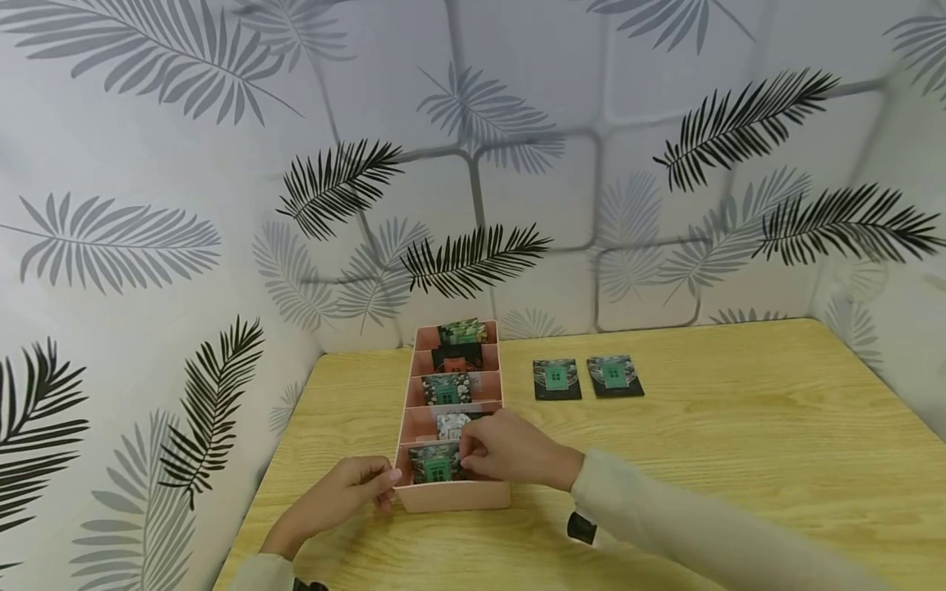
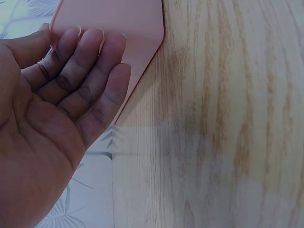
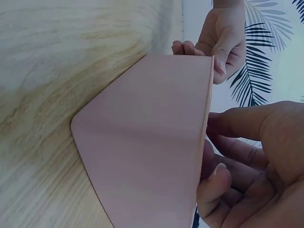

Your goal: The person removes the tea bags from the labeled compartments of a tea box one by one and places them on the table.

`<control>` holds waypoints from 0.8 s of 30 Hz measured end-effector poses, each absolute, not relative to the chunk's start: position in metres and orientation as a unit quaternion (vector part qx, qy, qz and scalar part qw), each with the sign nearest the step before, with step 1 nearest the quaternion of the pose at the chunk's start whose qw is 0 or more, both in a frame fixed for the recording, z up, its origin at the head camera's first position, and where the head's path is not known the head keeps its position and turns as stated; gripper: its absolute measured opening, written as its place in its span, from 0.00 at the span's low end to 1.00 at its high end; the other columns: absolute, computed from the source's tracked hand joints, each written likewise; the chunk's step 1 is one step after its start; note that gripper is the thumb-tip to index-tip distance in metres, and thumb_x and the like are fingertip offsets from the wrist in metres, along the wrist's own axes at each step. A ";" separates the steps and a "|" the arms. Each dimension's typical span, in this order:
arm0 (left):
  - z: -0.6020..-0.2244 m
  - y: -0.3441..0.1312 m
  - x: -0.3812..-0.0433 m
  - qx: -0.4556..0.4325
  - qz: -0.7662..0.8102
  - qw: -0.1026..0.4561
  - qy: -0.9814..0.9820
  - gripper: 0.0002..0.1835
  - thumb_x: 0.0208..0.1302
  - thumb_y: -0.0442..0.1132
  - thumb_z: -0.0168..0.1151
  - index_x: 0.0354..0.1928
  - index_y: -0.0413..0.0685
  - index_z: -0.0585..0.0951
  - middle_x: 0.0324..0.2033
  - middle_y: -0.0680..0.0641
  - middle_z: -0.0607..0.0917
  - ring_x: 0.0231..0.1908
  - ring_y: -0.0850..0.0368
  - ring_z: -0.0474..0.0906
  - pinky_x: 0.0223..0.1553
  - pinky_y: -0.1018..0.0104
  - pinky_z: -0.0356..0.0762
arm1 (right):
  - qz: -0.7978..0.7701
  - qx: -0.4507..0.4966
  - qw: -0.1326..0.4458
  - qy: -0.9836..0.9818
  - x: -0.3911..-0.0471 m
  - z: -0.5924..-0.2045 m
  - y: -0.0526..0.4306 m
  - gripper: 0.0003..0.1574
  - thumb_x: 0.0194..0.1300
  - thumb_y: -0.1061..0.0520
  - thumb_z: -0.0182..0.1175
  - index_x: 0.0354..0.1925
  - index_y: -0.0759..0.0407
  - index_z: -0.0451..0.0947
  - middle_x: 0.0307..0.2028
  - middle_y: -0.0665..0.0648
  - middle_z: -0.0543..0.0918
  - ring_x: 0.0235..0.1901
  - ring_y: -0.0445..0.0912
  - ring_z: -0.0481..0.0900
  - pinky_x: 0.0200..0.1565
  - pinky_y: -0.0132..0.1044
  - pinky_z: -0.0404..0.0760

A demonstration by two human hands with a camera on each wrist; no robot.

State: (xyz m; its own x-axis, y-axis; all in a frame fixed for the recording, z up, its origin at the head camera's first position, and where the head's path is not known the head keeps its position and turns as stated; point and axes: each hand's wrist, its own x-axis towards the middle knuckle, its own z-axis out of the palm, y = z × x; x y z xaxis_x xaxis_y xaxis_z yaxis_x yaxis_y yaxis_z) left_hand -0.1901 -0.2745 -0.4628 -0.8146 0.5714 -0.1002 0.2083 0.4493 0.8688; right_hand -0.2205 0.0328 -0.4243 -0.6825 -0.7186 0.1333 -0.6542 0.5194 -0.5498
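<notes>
While its long axis runs away from the person towards the leaf-patterned backdrop (image 1: 554,205), the pink box (image 1: 454,497) stands on the wooden surface (image 1: 739,443), one short end facing the person; five compartments follow one another along that length, each holding packets with their printed faces towards the person. Of the two hands, the left hand (image 1: 340,497) pinches the near left corner, its thumb at the rim and its fingers bent against the outer wall; the right hand (image 1: 513,447) reaches over the right long side into the nearest compartment, its fingers curled beside the green-labelled packet (image 1: 434,466); whether they grip anything, I cannot tell. Just beyond is a pale packet (image 1: 449,425), partly hidden by the right hand; to the right of the box, a left loose packet (image 1: 557,379) and a right loose packet (image 1: 615,376) lie side by side, slightly apart.
</notes>
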 end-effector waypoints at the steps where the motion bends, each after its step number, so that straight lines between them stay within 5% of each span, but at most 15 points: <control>1: -0.463 -0.275 -0.190 0.235 0.470 0.193 0.829 0.21 0.82 0.47 0.50 0.38 0.38 0.81 0.34 0.37 0.86 0.35 0.39 0.85 0.42 0.57 0.84 | -0.293 -0.393 0.058 0.870 -0.220 -0.424 0.032 0.07 0.69 0.58 0.69 0.33 0.49 0.83 0.24 0.40 0.80 0.21 0.31 0.73 0.30 0.27 0.76; 15: -0.463 -0.276 -0.190 0.234 0.479 0.197 0.823 0.19 0.82 0.47 0.50 0.40 0.39 0.82 0.35 0.36 0.86 0.36 0.39 0.85 0.43 0.54 0.84 | -0.366 -0.385 0.069 0.845 -0.219 -0.430 0.021 0.13 0.70 0.61 0.68 0.52 0.58 0.80 0.37 0.49 0.88 0.34 0.34 0.84 0.38 0.28 0.82; 24: -0.463 -0.275 -0.189 0.230 0.476 0.196 0.826 0.20 0.82 0.47 0.50 0.39 0.39 0.82 0.35 0.38 0.86 0.36 0.39 0.85 0.43 0.56 0.84 | -0.368 -0.400 0.042 0.839 -0.223 -0.438 0.018 0.04 0.71 0.60 0.67 0.41 0.53 0.89 0.35 0.45 0.88 0.28 0.31 0.79 0.35 0.28 0.80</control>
State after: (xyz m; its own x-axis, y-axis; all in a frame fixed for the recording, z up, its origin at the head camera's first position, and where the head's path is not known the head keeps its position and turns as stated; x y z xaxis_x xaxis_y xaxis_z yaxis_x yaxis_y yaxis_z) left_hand -0.1892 -0.2751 -0.4634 -0.8180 0.5657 -0.1045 0.1934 0.4416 0.8761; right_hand -0.2230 0.0179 -0.4381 -0.6765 -0.7016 0.2236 -0.6399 0.4098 -0.6501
